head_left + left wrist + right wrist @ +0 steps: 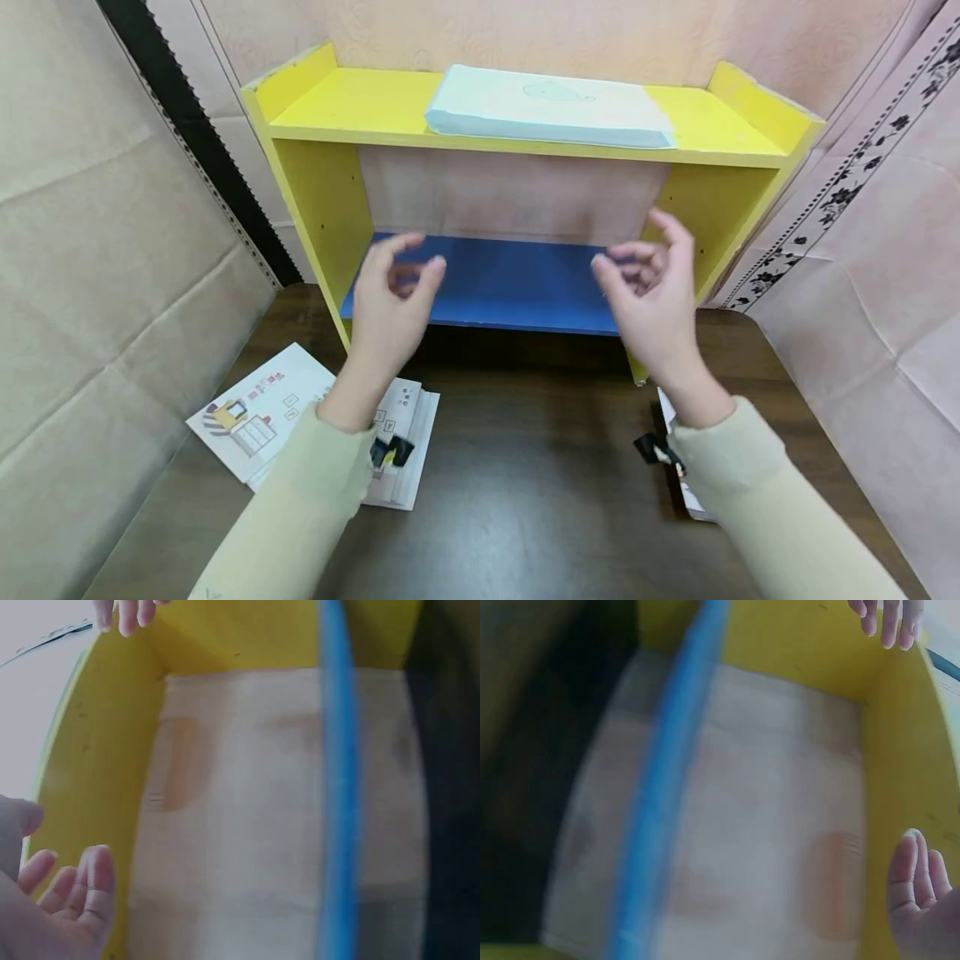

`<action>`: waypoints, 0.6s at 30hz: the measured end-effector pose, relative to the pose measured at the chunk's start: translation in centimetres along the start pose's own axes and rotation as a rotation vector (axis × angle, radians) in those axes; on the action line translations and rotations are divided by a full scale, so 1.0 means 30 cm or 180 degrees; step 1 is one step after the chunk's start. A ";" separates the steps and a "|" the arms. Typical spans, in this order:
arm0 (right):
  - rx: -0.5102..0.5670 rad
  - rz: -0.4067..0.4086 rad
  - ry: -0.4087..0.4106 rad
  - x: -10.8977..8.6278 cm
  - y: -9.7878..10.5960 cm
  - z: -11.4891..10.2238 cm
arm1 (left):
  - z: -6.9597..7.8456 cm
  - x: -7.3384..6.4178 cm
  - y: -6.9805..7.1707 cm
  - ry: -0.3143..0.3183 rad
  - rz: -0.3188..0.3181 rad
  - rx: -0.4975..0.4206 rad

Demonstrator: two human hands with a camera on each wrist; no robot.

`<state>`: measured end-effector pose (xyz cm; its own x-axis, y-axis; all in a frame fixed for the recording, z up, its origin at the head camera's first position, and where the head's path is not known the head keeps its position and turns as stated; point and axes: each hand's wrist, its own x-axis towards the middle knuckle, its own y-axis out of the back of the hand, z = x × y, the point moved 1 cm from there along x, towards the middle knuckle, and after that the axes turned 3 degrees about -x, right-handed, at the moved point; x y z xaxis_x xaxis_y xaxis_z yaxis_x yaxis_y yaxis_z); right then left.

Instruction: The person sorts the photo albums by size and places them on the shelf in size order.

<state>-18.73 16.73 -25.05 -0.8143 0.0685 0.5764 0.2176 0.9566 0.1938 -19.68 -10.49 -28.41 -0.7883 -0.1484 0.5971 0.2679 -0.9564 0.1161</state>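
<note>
In the head view my left hand [393, 304] hangs in the air before the left part of a yellow shelf unit [375, 100]. Its fingers are loosely bent, with a gap to the thumb and nothing held. My right hand [652, 300] is raised likewise before the right part, also holding nothing. Behind both lies the unit's blue lower board [517, 279]. A pale blue, flat packet with a whale drawing [555, 104] lies on the upper board, above the hands. The left wrist view shows the left hand [64, 904] beside the unit; the right wrist view shows the right hand [922, 900].
White printed papers [262, 408] lie on the dark wooden table [517, 467] at left, with a black clip [392, 451] on one stack. Another clipped stack [697, 500] is partly hidden under the right forearm. Patterned cloth [862, 333] hangs around the table.
</note>
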 end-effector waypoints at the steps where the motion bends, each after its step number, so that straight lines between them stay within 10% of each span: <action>1: -0.0013 -0.0094 -0.0072 -0.027 -0.012 0.021 | -0.022 -0.030 0.003 0.0085 -0.0095 0.0077; 18: 0.0179 -0.1336 -0.1736 -0.412 -0.170 0.376 | -0.205 -0.397 0.158 0.0961 -0.1209 0.2024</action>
<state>-15.84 14.19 -42.11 -0.9811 -0.1922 -0.0231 -0.1914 0.9455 0.2633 -12.43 -14.81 -39.85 -0.9806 0.0102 0.1957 0.1437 -0.6420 0.7531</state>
